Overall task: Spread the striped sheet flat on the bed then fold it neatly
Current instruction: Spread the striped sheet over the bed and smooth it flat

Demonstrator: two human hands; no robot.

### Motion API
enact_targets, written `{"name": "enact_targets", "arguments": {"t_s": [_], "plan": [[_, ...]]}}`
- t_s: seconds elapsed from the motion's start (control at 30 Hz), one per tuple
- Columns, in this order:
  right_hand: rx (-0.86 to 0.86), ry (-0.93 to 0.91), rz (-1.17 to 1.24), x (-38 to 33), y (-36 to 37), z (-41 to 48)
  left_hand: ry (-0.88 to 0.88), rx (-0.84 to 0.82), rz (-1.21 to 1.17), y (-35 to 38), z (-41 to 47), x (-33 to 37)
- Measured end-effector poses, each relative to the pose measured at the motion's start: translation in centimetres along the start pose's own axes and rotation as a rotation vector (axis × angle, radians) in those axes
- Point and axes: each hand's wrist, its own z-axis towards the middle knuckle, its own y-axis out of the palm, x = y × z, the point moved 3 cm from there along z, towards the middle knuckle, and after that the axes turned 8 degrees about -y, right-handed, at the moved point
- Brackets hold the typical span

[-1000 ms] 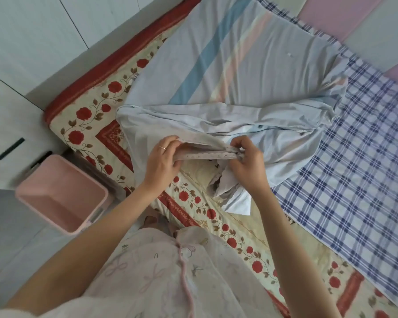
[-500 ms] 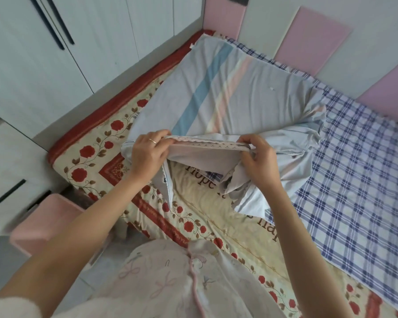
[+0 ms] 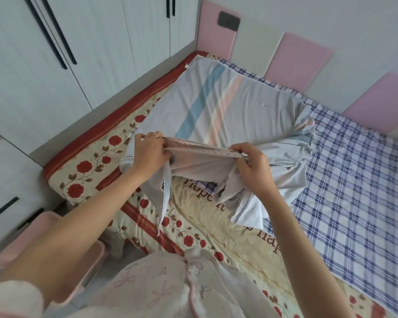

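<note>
Striped sheet [image 3: 228, 106] half spread on the bed [image 3: 354, 180], near edge lifted.
Left grip [image 3: 149, 154] and right grip [image 3: 251, 166] each pinch the lace-trimmed hem [image 3: 200, 149], held taut between them. The sheet's far part lies flat and its right side is bunched. Spreading looks unfinished; the next move likely means drawing the hem nearer and smoothing that bunch before folding.

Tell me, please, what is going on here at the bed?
A person's left hand and right hand grip the trimmed near edge of the striped sheet, holding it taut above the bed. The sheet's far part lies flat, but its right side is bunched, so it is not yet spread out or folded.
</note>
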Motion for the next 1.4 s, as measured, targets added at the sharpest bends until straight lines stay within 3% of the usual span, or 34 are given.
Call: {"name": "enact_targets", "arguments": {"t_s": [0.17,0.27,0.5,0.67,0.83,1.0,1.17,1.3,1.4], "plan": [[0.127,0.130,0.071,0.8,-0.8,0.2,-0.001,0.072,-0.171,-0.4,-1.3,-0.3],[0.230,0.182,0.131,1.1,-1.5,0.3,0.053,0.117,-0.158,-0.5,-1.6,-1.5],[0.351,0.200,0.144,0.8,-1.7,0.8,-0.046,-0.118,-0.071,1.1,-0.3,-5.5],[0.474,0.288,0.169,1.6,-1.8,1.5,0.059,0.024,-0.196,0.1,-0.8,-6.3],[0.545,0.380,0.170,2.8,-2.2,1.8,0.229,0.028,-0.285,-0.4,-0.9,-6.5],[0.616,0.468,0.165,4.0,-2.5,1.6,0.428,0.021,-0.242,-1.2,-1.1,-5.4],[0.660,0.510,0.168,5.0,-2.6,0.7,0.683,0.200,-0.167,-1.1,-1.9,-5.6],[0.665,0.560,0.182,5.8,-2.8,-0.4,0.721,0.366,-0.148,-1.4,-1.7,-5.0],[0.656,0.580,0.206,6.1,-2.7,-0.9,0.656,0.343,-0.165,-2.1,-0.8,-4.3]]}}
